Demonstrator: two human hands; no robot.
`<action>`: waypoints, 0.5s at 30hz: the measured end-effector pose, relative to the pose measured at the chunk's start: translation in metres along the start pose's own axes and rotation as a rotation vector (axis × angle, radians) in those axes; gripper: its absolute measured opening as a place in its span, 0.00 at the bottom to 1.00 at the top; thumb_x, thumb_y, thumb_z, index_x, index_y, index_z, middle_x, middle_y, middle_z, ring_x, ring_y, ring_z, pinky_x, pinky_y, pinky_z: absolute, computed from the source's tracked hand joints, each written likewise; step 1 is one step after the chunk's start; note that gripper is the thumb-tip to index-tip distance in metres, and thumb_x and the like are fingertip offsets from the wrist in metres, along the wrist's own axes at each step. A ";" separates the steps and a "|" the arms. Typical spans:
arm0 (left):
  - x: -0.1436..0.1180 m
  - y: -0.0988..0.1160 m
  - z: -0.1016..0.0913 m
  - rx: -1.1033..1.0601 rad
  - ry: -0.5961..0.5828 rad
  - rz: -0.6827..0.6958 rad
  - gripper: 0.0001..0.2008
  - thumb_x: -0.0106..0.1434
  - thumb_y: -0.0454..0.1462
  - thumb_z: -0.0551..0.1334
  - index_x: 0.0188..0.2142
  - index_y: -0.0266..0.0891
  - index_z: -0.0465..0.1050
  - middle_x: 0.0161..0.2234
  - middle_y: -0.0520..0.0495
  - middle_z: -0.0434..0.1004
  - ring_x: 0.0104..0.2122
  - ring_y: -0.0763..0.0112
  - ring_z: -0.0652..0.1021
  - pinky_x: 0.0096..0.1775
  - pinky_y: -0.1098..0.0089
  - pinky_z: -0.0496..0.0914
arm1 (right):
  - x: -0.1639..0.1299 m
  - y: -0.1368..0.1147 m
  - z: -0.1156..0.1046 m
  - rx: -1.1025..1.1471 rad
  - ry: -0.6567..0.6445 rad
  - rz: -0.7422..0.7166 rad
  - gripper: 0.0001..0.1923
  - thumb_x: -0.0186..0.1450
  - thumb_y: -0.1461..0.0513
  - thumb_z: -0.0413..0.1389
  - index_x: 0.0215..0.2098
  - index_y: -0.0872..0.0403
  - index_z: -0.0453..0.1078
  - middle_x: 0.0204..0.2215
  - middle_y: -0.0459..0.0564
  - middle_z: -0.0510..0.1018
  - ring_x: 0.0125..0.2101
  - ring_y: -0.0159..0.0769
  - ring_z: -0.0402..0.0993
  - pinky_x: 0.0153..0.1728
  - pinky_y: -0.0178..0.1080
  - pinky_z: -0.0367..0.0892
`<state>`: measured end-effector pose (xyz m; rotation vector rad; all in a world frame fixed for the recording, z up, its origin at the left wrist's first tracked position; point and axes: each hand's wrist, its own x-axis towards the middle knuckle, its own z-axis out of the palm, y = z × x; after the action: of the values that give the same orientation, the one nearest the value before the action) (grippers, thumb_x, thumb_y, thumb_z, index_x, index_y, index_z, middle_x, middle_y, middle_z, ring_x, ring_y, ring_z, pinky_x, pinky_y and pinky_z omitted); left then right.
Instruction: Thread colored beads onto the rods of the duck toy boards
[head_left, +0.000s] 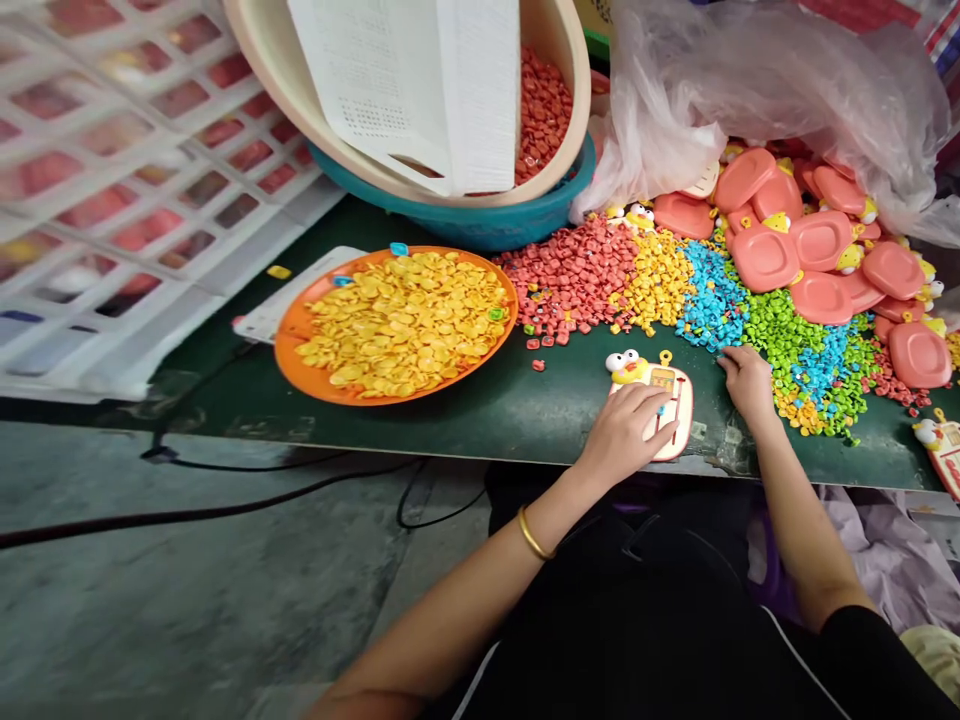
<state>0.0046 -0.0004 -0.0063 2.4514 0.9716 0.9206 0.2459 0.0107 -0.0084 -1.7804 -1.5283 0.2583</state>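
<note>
A cream toy panel with slots, a yellow duck-like head and bulging eyes lies near the table's front edge. My left hand lies across it from the left, fingers stretched out and thumb apart. Between thumb and forefinger, a small blue piece shows on the panel. To the right, my right hand is closed in a pinch at the near edge of the heap of small blue plastic pieces. A bit of blue shows at its fingertips. Small green pieces lie just beyond that hand.
An orange dish of flat yellow pieces stands left. Red pieces and yellow pieces lie heaped behind the toy. Stacked basins, coral-coloured panels and a plastic bag are at the back. A white crate stands far left.
</note>
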 end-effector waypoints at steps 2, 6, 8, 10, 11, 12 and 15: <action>-0.002 0.000 0.002 -0.034 0.027 -0.003 0.11 0.68 0.41 0.61 0.46 0.40 0.75 0.44 0.44 0.80 0.46 0.60 0.77 0.50 0.58 0.69 | -0.008 -0.012 0.001 0.045 -0.042 0.009 0.12 0.67 0.57 0.54 0.35 0.54 0.78 0.33 0.53 0.79 0.34 0.40 0.73 0.39 0.42 0.70; -0.003 0.001 0.001 -0.056 0.004 -0.021 0.09 0.68 0.41 0.61 0.44 0.41 0.75 0.43 0.46 0.80 0.45 0.62 0.76 0.50 0.59 0.68 | -0.033 -0.044 0.008 0.081 -0.134 -0.052 0.12 0.68 0.58 0.53 0.37 0.52 0.78 0.34 0.51 0.78 0.35 0.38 0.74 0.38 0.40 0.70; -0.003 0.002 -0.001 -0.038 -0.006 -0.063 0.11 0.67 0.42 0.62 0.45 0.41 0.74 0.44 0.45 0.79 0.47 0.60 0.75 0.50 0.58 0.68 | -0.040 -0.049 0.011 0.064 -0.097 -0.083 0.14 0.70 0.60 0.50 0.40 0.52 0.78 0.37 0.53 0.76 0.38 0.40 0.74 0.42 0.42 0.70; -0.003 0.004 -0.003 -0.010 -0.015 -0.116 0.11 0.65 0.43 0.64 0.44 0.41 0.73 0.45 0.44 0.78 0.47 0.59 0.75 0.49 0.58 0.67 | -0.044 -0.044 0.012 0.052 -0.022 -0.074 0.15 0.70 0.61 0.49 0.45 0.52 0.77 0.41 0.55 0.74 0.41 0.41 0.73 0.45 0.44 0.71; -0.003 0.004 -0.004 0.000 -0.019 -0.137 0.11 0.64 0.44 0.65 0.42 0.41 0.73 0.45 0.44 0.77 0.47 0.58 0.74 0.48 0.59 0.67 | -0.045 -0.039 0.012 0.045 -0.003 -0.064 0.15 0.70 0.61 0.50 0.47 0.52 0.77 0.43 0.56 0.73 0.42 0.41 0.72 0.45 0.45 0.71; -0.004 0.004 -0.004 0.005 -0.023 -0.151 0.11 0.63 0.44 0.65 0.40 0.41 0.72 0.44 0.44 0.77 0.47 0.58 0.74 0.48 0.59 0.66 | -0.046 -0.034 0.011 0.034 -0.006 -0.058 0.15 0.69 0.60 0.51 0.48 0.52 0.76 0.43 0.56 0.73 0.42 0.42 0.72 0.45 0.46 0.71; -0.003 0.004 -0.003 0.003 -0.022 -0.159 0.09 0.63 0.44 0.65 0.36 0.41 0.70 0.43 0.46 0.77 0.46 0.59 0.74 0.47 0.59 0.65 | -0.047 -0.020 0.008 -0.003 -0.092 -0.071 0.12 0.67 0.61 0.54 0.44 0.53 0.78 0.41 0.55 0.74 0.41 0.43 0.72 0.45 0.46 0.71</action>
<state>0.0024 -0.0055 -0.0033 2.3419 1.1424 0.8378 0.2137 -0.0291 -0.0153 -1.7338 -1.6545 0.3065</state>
